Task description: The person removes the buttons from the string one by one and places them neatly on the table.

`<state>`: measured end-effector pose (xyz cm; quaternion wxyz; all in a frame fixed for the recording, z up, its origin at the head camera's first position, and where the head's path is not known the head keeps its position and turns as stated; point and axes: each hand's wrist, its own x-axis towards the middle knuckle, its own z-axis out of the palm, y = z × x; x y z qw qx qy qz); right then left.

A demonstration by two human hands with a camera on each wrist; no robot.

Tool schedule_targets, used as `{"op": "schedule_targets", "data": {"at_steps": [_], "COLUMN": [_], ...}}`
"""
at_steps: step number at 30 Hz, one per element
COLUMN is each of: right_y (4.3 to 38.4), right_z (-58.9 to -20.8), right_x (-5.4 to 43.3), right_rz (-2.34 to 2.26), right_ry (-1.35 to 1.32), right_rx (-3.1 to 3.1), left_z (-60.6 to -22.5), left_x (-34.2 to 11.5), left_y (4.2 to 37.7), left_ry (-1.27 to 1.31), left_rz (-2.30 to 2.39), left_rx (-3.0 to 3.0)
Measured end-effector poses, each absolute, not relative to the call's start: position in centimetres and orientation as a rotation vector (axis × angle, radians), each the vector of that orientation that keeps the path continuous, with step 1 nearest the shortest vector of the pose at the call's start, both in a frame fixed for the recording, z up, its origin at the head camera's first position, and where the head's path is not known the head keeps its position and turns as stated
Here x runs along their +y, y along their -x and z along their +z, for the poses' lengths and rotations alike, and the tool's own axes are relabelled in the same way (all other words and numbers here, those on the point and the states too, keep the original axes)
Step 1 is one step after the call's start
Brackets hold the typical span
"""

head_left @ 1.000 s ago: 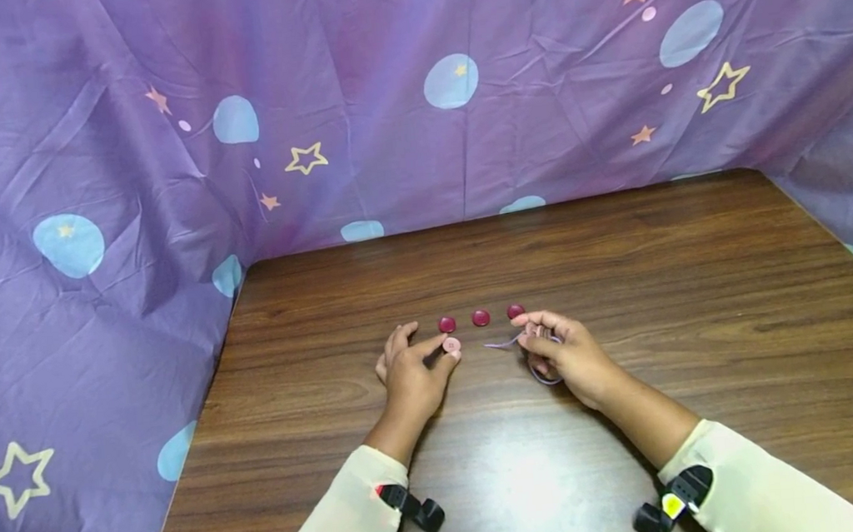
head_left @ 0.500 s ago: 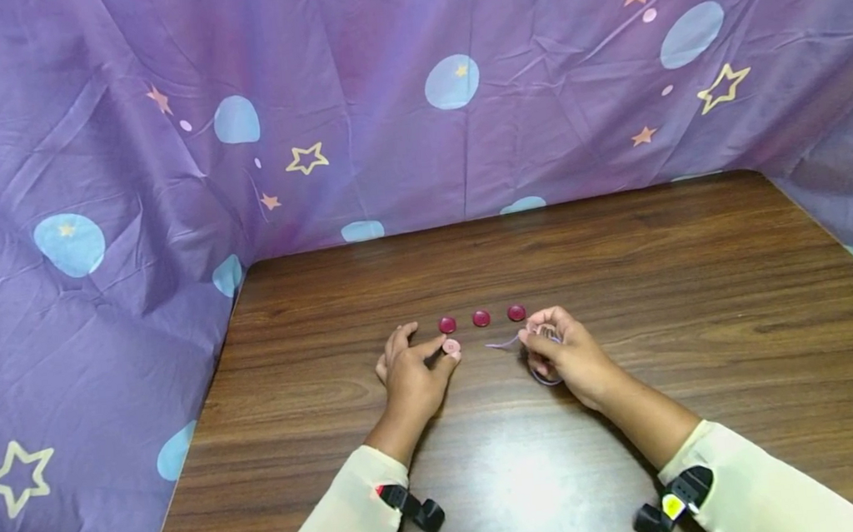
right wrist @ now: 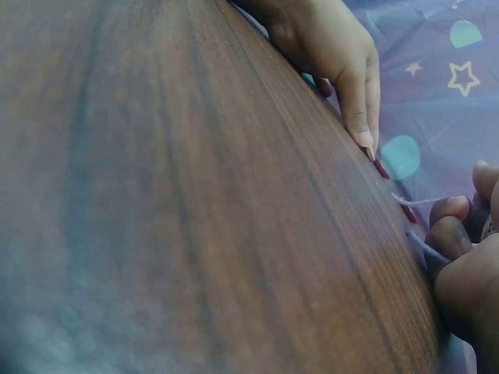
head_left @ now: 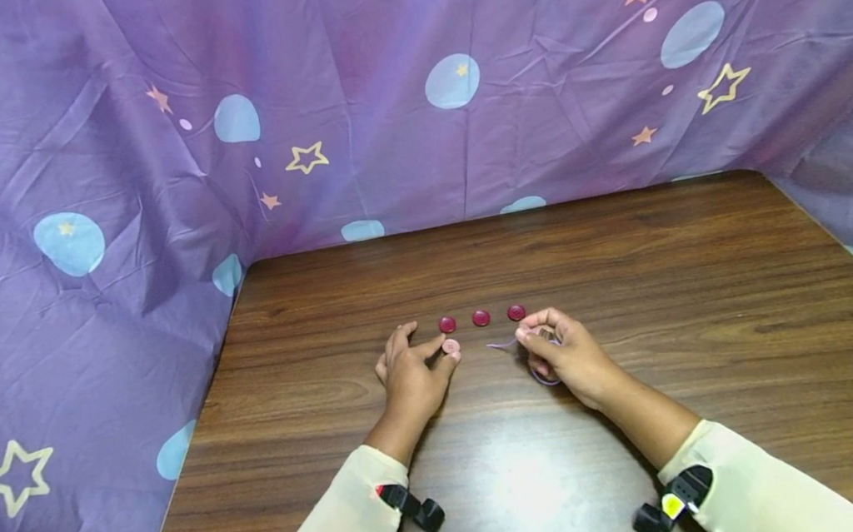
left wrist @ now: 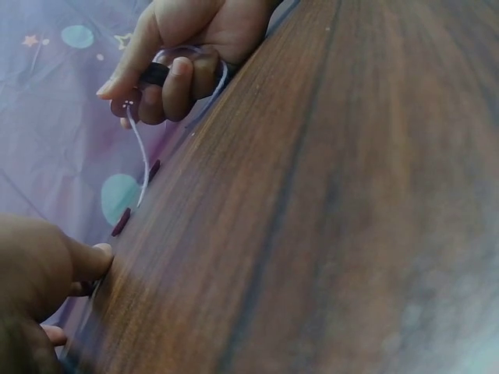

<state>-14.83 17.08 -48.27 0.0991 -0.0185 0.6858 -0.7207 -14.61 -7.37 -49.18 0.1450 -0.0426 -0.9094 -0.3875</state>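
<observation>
My left hand rests low at the tabletop, thumb and index finger pinching a light pink button by its edges. To the right, my right hand holds a thin purple string, whose free end points left toward that button. In the left wrist view the string comes out of the holes of a button at the right thumb and fingertips. A dark piece shows between the right fingers; its kind is unclear. The rest of the string loops beneath the right palm.
Three dark red buttons, the left one, the middle one and the right one, lie in a row just beyond the hands on the wooden table. A purple patterned cloth hangs behind the table.
The right fingertips have shifted slightly around the string and button, baring the right dark red button more. The left hand stays on the pink button, nearly still.
</observation>
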Motion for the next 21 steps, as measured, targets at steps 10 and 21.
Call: {"op": "schedule_targets", "data": {"at_steps": [10, 21], "right_y": [14.77, 14.79], "right_z": [-48.21, -48.18], "right_x": [17.14, 17.16], "right_rz": [-2.119, -2.11], "right_ry": [0.06, 0.058], "right_rx": [2.02, 2.029], "left_z": [-48.92, -49.79], "left_x": [-7.43, -7.49], "left_y": [14.46, 14.74], "left_ry": [0.106, 0.145], "left_rz": [-1.139, -1.119], "left_rx": [-2.666, -2.597]}}
